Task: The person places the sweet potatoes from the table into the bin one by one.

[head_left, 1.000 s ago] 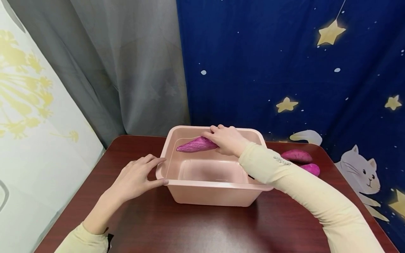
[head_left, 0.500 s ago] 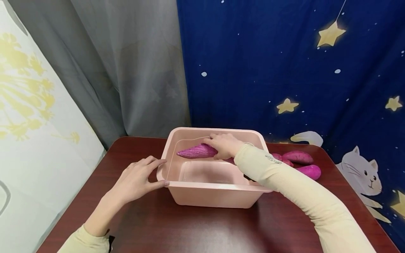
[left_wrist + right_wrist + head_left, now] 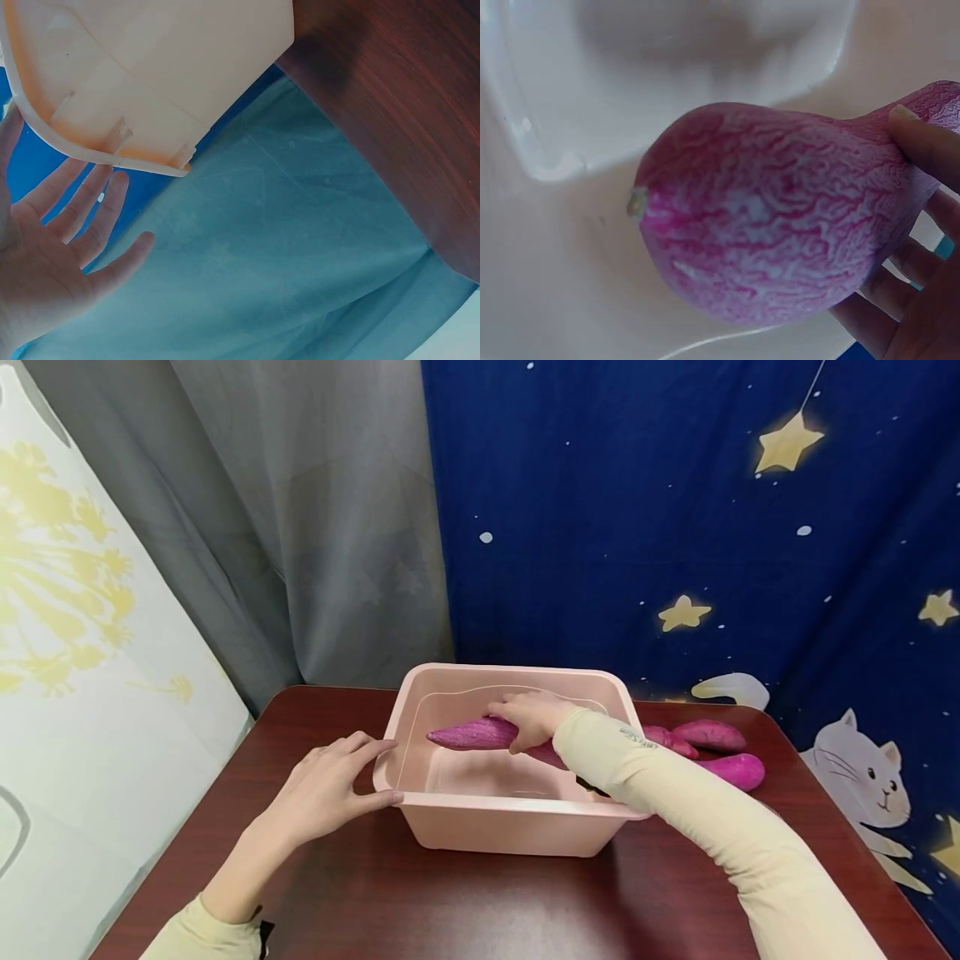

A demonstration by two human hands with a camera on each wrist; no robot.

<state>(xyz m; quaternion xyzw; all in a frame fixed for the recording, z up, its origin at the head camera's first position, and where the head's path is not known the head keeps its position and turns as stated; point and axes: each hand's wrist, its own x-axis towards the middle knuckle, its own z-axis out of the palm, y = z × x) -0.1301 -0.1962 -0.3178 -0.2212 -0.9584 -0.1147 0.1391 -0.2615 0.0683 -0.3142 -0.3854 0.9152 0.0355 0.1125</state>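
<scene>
A pink plastic tub [image 3: 498, 827] stands on the dark red-brown table. Inside it, above its floor, my right hand [image 3: 531, 717] grips a long purple sweet potato [image 3: 471, 735] around its middle. Its tapered end points left. In the right wrist view the sweet potato [image 3: 757, 214] shows a fat, wrinkled end with a small pale stub, and the thumb and fingers wrap its narrower part. My left hand [image 3: 322, 785] touches the tub's left front corner with thumb and fingers spread. The left wrist view shows its fingers [image 3: 97, 217] nearly straight at the rim's underside.
Several more purple sweet potatoes [image 3: 708, 737] lie on the table just right of the tub, partly behind my right sleeve [image 3: 675, 781]. A grey curtain [image 3: 360, 527] and a blue star-patterned curtain [image 3: 570, 527] hang behind the table. A white panel [image 3: 90, 693] stands at left.
My right hand has lowered the sweet potato deeper into the tub and slightly toward me. The left hand stays at the tub's corner.
</scene>
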